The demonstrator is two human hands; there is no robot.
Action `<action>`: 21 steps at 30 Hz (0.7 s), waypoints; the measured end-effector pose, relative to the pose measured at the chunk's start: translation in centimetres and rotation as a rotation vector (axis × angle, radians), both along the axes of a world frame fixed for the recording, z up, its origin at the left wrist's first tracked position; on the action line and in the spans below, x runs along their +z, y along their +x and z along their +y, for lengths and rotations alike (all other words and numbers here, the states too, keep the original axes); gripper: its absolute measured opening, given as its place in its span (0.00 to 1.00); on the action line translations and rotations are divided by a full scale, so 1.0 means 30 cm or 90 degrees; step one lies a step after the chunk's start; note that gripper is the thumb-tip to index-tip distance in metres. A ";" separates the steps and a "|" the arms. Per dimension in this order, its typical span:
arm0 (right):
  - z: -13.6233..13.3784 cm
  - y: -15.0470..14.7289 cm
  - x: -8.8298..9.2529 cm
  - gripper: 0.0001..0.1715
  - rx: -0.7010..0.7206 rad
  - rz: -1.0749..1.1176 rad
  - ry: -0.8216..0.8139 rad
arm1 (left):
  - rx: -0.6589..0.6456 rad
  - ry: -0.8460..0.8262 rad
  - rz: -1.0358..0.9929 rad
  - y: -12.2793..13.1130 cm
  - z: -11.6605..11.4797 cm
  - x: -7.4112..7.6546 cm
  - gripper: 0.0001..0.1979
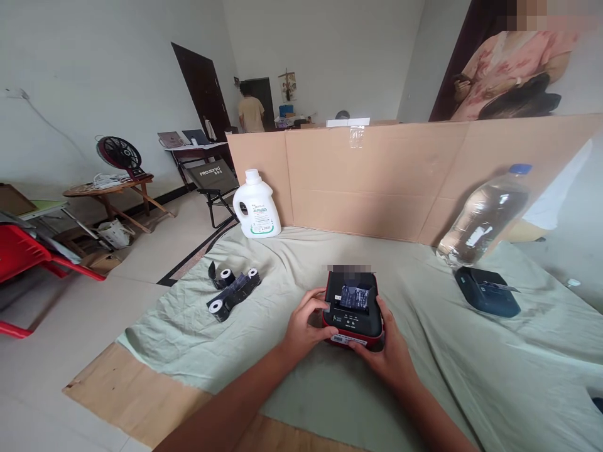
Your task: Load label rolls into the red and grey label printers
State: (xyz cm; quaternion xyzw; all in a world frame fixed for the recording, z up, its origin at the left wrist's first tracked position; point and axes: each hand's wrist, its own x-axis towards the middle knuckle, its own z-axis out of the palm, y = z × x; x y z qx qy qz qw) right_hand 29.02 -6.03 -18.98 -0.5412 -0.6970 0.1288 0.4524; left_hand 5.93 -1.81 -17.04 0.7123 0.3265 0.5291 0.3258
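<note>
Head view: from where I'm standing, both hands have hold of a black-and-red box [362,321], the left hand [304,323] gripping its left side and the right hand [389,351] its right, with the thumbs at the labelled near face. It lies straight ahead of the person, between the two palms, so neither hand is clearly nearer; its longer axis, I'd judge, runs away from the body. A dark printed strip [354,299] lies on its top. Whether the base bears on the green cloth [306,392] I can't tell. Closer to the body, the cloth's edge gives way to a bare wooden board [155,402]. Off to the left, with a broad stretch of cloth between, lie paper rolls [218,307] trailing dark strips; the left hand is nearer those. Well to the right is a dark blue device [490,295], on the right hand's side. Farther back, a white jug [259,216] and a clear bottle [490,210] stand at either side, the bottle leaning, and a cardboard panel [358,182] bounds the far side. Past it stands a person in a pink top [522,66].
</note>
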 end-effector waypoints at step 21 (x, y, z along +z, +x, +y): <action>0.006 -0.005 0.015 0.61 0.029 -0.011 0.033 | 0.090 0.035 0.036 0.022 -0.024 -0.024 0.16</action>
